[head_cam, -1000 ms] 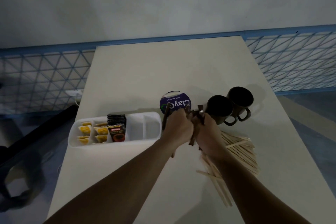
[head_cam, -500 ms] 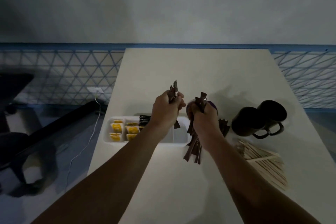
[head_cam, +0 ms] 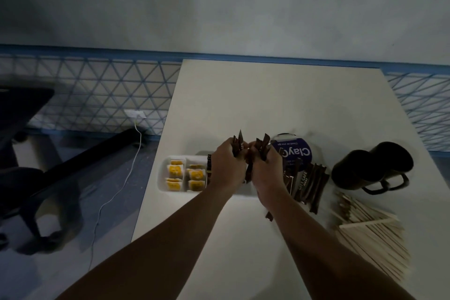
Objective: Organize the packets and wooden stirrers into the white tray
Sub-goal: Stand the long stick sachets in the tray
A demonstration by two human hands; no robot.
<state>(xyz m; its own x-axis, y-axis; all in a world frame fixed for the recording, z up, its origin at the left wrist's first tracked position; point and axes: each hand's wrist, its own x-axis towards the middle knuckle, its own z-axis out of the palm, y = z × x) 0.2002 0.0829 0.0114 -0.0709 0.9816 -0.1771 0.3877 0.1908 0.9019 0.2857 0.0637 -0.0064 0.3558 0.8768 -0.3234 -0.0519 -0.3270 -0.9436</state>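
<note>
- Hands meet above the white tray point(head_cam: 162, 179), which sits at the left edge of the table point(head_cam: 267, 100); we see them knuckle to knuckle over its right part.
- The left hand point(head_cam: 227, 168) has its fingers curled round a few brown stick packets point(head_cam: 239, 145), whose tips poke up past the knuckles.
- The right hand point(head_cam: 266, 174) is likewise closed round a bundle of brown sticks point(head_cam: 263, 142), with ends showing above the fist and below it.
- In the tray we see yellow packets point(head_cam: 175, 172) in the two leftmost compartments and dark packets point(head_cam: 208, 170) standing in the next one; the hands hide the rest of it.
- More brown sugar sticks point(head_cam: 310, 184) lie loose on the table just right of the right hand, in front of a purple-lidded tub point(head_cam: 295, 153).
- The wooden stirrers point(head_cam: 372, 229) lie in a heap on the table at the near right, well apart from the tray.
- Two dark mugs point(head_cam: 372, 169) stand side by side behind the stirrers, handles towards us.
- Off the table to the left we make out a dark chair point(head_cam: 22, 109) and a white cable point(head_cam: 117, 192) on the floor.
</note>
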